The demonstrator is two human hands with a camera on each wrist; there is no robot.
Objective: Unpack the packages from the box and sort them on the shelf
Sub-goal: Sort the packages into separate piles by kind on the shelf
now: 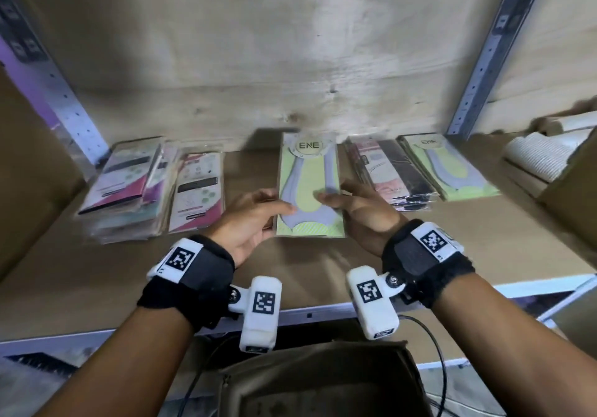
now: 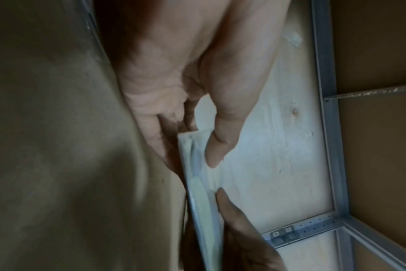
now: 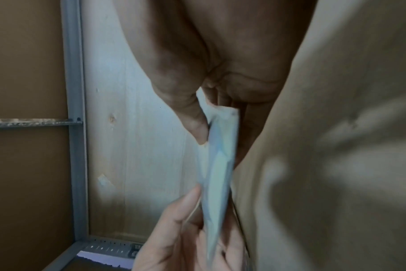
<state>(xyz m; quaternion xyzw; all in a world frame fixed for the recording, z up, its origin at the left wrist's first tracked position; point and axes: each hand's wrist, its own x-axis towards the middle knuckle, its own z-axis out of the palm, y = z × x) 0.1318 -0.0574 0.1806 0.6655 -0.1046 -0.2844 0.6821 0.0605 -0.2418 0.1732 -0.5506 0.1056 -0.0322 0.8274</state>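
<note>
Both hands pinch 1 green ENE package [image 1: 308,187] at frame centre: left hand [image 1: 255,219] on its left edge, right hand [image 1: 361,210] on its right, just above the shelf [image 1: 452,239]. Sorting looks well along: 2 stacks lie left [image 1: 129,187], 2 right [image 1: 416,171]. The gap between them offers open board; the front edge is near.

Both forearms rise from the lower corners of the head view and converge at the frame's center. The left hand [image 1: 250,219] pinches the left edge of a flat green package [image 1: 308,190], thumb on top. The right hand [image 1: 361,211] mirrors it on the right edge. Black bands wrap both wrists.
</note>
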